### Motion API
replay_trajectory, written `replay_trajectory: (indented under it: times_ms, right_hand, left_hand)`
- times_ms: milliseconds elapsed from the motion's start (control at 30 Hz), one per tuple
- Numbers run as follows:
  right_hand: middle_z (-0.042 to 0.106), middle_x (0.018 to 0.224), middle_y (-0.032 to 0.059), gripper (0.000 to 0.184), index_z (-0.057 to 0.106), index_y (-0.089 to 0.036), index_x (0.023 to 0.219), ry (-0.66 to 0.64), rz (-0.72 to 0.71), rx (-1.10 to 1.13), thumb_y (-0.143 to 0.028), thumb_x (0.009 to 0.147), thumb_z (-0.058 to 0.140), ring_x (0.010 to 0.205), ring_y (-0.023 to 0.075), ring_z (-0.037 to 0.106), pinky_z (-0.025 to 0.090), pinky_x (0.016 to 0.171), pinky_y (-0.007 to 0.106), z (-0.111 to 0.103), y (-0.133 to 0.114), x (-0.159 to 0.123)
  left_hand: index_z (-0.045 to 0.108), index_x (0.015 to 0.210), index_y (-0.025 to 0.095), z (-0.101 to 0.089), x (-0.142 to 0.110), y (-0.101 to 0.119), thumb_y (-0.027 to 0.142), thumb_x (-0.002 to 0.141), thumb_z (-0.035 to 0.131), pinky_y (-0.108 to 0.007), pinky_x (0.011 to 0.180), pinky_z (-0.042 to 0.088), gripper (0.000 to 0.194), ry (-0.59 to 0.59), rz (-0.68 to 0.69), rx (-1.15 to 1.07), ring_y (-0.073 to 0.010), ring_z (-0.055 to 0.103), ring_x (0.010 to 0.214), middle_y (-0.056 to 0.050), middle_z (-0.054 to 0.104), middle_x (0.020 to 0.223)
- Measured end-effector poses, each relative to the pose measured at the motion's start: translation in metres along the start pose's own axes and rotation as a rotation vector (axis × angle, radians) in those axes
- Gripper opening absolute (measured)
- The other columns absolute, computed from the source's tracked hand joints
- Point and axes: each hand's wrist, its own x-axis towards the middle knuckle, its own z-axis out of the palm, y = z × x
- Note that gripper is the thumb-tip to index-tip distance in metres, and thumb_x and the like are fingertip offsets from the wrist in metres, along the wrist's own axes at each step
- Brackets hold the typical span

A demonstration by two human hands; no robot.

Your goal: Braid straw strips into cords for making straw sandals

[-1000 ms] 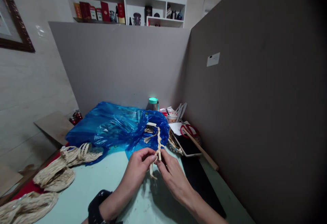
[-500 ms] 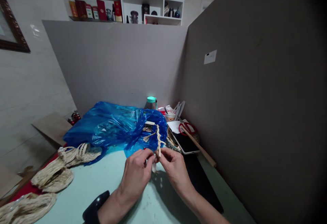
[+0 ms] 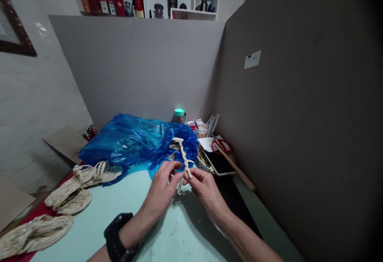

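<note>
A pale, straw-like braid [image 3: 184, 158] runs from the mouth of the blue plastic bag [image 3: 131, 142] down to my hands, with a few short ends sticking out of it. My left hand [image 3: 164, 184] pinches the loose strands at its lower end between thumb and fingers; a dark watch [image 3: 117, 236] sits on that wrist. Close beside it, my right hand [image 3: 205, 188] is closed on the braid from the right. A loose strand [image 3: 180, 188] dangles below the fingertips. The fingers partly hide the braid's lower end.
Woven straw sandals [image 3: 67, 198] lie along the left on red cloth. Red-handled scissors [image 3: 222, 147], a wooden stick [image 3: 236, 168] and a dark-screened tablet [image 3: 220, 163] are at the right. Behind stand a teal-lidded bottle [image 3: 179, 115] and a paper cup [image 3: 202, 131]. Grey partitions [image 3: 143, 66] enclose the table.
My hands worked close together at the braid's lower end, then drew slightly apart. The braid now slants more, its lower end toward the right. The view has tilted slightly.
</note>
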Motion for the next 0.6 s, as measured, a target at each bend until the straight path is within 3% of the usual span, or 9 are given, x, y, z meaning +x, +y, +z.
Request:
replay_trajectory:
  times_ms: [100, 200, 300, 433, 600]
  right_hand:
    - [0.051, 0.063, -0.0022, 0.026, 0.060, -0.016, 0.076, -0.103, -0.010, 0.002, -0.039, 0.086, 0.057, 0.051, 0.0087, 0.037, 0.026, 0.048, 0.022, 0.004, 0.001, -0.003]
    - [0.055, 0.070, -0.0016, 0.019, 0.055, -0.018, 0.088, -0.126, -0.058, -0.022, -0.037, 0.089, 0.052, 0.061, 0.0118, 0.048, 0.034, 0.055, 0.022, 0.005, 0.005, -0.004]
    - [0.058, 0.074, -0.0022, 0.017, 0.047, -0.020, 0.101, -0.109, -0.071, -0.042, -0.034, 0.091, 0.050, 0.069, 0.0138, 0.053, 0.037, 0.064, 0.024, 0.003, 0.007, -0.003]
    - [0.061, 0.077, -0.0010, 0.017, 0.041, -0.020, 0.106, -0.122, -0.083, -0.181, -0.029, 0.092, 0.044, 0.072, 0.0153, 0.055, 0.038, 0.067, 0.026, -0.001, 0.003, -0.005]
    - [0.060, 0.067, -0.0013, 0.021, 0.044, -0.017, 0.108, -0.030, -0.147, -0.589, -0.025, 0.089, 0.048, 0.059, 0.0163, 0.052, 0.034, 0.059, 0.028, -0.005, -0.009, -0.008]
  left_hand:
    - [0.055, 0.088, 0.017, 0.000, 0.005, -0.007, 0.032, 0.085, 0.052, -0.025, 0.056, 0.039, 0.015, -0.251, -0.209, -0.301, -0.0130, 0.050, 0.061, 0.001, 0.051, 0.071]
    - [0.055, 0.091, 0.016, 0.003, 0.006, -0.013, 0.033, 0.083, 0.052, -0.020, 0.045, 0.027, 0.018, -0.294, -0.247, -0.335, -0.0091, 0.040, 0.052, 0.004, 0.047, 0.067]
    - [0.060, 0.091, 0.014, 0.002, 0.007, -0.014, 0.031, 0.081, 0.052, -0.021, 0.045, 0.025, 0.021, -0.304, -0.251, -0.323, -0.0084, 0.036, 0.050, 0.002, 0.051, 0.068]
    - [0.067, 0.074, 0.014, -0.003, 0.009, -0.016, 0.026, 0.077, 0.055, -0.023, 0.053, 0.033, 0.017, -0.216, -0.220, -0.222, -0.0117, 0.045, 0.055, 0.000, 0.058, 0.066]
    - [0.072, 0.065, 0.018, -0.003, 0.005, -0.013, 0.020, 0.073, 0.060, -0.030, 0.072, 0.037, 0.014, 0.006, -0.158, -0.060, -0.0206, 0.054, 0.073, -0.003, 0.065, 0.070]
